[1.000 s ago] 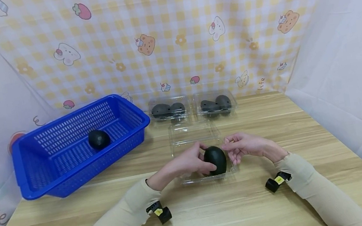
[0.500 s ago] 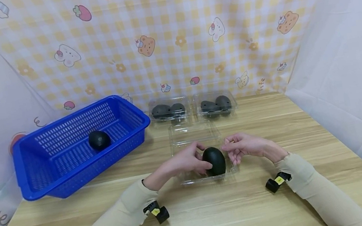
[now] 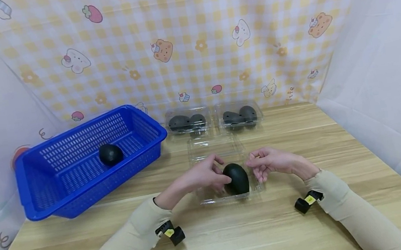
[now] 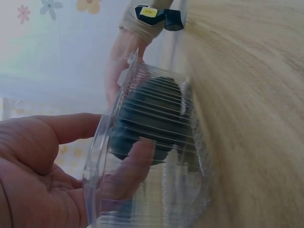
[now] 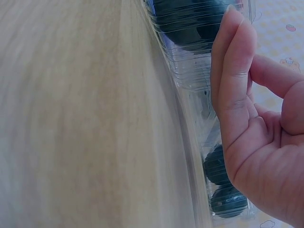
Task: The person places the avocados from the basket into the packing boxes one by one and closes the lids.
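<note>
A dark green avocado sits in the right part of a clear plastic clamshell box, whose lid lies back, away from me. My left hand is at the avocado's left side with fingers spread; the left wrist view has one finger inside the box against the avocado, while the thumb reaches the rim. At the box's right end, my right hand pinches the rim between thumb and fingers. Part of the box wall is hidden behind those fingers in the right wrist view.
A blue basket on the left holds one avocado. Two closed clamshell boxes, left and right, stand at the back with dark avocados inside. A checked curtain hangs behind the wooden table.
My left hand has drawn a little to the left and its hold on the avocado has loosened. The avocado has shifted slightly left and tilted. The right hand stays at the box rim.
</note>
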The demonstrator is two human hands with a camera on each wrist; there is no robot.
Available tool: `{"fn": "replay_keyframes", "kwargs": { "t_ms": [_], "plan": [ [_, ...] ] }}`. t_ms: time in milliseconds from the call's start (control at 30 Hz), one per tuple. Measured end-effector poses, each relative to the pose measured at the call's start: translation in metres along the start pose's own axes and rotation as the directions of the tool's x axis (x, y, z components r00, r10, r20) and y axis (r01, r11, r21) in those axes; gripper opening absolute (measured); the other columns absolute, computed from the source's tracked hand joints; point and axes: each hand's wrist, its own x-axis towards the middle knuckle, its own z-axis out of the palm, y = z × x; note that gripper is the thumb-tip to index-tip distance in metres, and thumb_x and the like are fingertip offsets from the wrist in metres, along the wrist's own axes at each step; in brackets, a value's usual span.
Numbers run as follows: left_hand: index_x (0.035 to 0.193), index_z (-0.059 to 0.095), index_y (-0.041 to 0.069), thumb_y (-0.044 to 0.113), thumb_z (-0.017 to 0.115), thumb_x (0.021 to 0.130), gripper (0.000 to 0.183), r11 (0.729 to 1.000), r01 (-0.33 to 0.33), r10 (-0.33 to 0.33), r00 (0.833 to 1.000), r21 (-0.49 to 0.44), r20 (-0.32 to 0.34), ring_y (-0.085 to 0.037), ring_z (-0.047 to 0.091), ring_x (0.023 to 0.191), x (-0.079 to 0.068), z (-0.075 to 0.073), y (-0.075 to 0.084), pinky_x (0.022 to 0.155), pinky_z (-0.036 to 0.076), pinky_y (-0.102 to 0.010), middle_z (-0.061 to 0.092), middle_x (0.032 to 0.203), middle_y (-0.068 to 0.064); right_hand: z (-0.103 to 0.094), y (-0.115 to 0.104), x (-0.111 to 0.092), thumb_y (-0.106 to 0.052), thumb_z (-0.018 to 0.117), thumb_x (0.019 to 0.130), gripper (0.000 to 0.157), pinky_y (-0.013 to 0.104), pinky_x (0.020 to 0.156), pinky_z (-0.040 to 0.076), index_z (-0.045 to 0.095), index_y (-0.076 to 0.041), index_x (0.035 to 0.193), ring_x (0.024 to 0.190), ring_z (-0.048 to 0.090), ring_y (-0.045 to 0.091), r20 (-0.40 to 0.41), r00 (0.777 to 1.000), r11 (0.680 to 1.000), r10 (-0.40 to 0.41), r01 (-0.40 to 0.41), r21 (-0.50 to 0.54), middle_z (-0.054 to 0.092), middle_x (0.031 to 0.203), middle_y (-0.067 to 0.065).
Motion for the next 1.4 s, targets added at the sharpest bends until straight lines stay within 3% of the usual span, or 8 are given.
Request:
{"fn": "replay_keyframes", "kwargs": {
  "t_ms": [367, 733, 900, 1400],
  "plan": [
    [0.136, 0.041, -0.009, 0.001, 0.073, 0.089, 0.058, 0.998, -0.009, 0.007, 1.000, -0.062, -0.023, -0.035, 0.072, 0.085, 0.001, -0.006, 0.005, 0.078, 0.060, -0.041, 0.057, 0.102, -0.018, -0.001, 0.000, 0.000, -0.013, 0.051, 0.107, 0.023, 0.024, 0.059, 0.057, 0.051, -0.006, 0.085, 0.064, 0.069, 0.015, 0.005, 1.000, 1.000, -0.008, 0.008, 0.002, 0.068, 0.072, 0.006],
    [0.138, 0.042, -0.006, 0.004, 0.075, 0.089, 0.059, 0.999, -0.003, 0.001, 0.998, -0.044, -0.060, -0.031, 0.071, 0.085, -0.003, -0.016, 0.013, 0.081, 0.059, -0.044, 0.056, 0.104, -0.017, -0.001, 0.001, -0.001, -0.013, 0.050, 0.107, 0.022, 0.024, 0.059, 0.057, 0.052, -0.006, 0.086, 0.064, 0.069, 0.016, 0.009, 1.000, 1.000, -0.009, 0.009, 0.003, 0.068, 0.072, 0.006],
    [0.134, 0.043, -0.004, 0.006, 0.074, 0.091, 0.054, 1.000, -0.020, 0.019, 0.997, -0.014, -0.079, -0.036, 0.069, 0.089, -0.006, -0.024, 0.019, 0.082, 0.059, -0.047, 0.057, 0.106, -0.018, -0.001, 0.000, -0.001, -0.012, 0.050, 0.107, 0.022, 0.024, 0.059, 0.057, 0.051, -0.006, 0.086, 0.064, 0.069, 0.016, 0.011, 1.000, 1.000, -0.009, 0.009, 0.006, 0.068, 0.073, 0.006],
    [0.138, 0.045, 0.003, 0.017, 0.071, 0.095, 0.052, 0.997, -0.073, 0.078, 0.982, 0.038, -0.175, -0.038, 0.063, 0.103, -0.024, -0.061, 0.032, 0.080, 0.058, -0.039, 0.055, 0.120, -0.019, -0.001, 0.001, -0.001, -0.011, 0.049, 0.107, 0.022, 0.023, 0.059, 0.057, 0.051, -0.006, 0.085, 0.065, 0.069, 0.016, 0.009, 1.000, 1.000, -0.019, 0.019, -0.001, 0.068, 0.073, 0.005]
  ]
}}
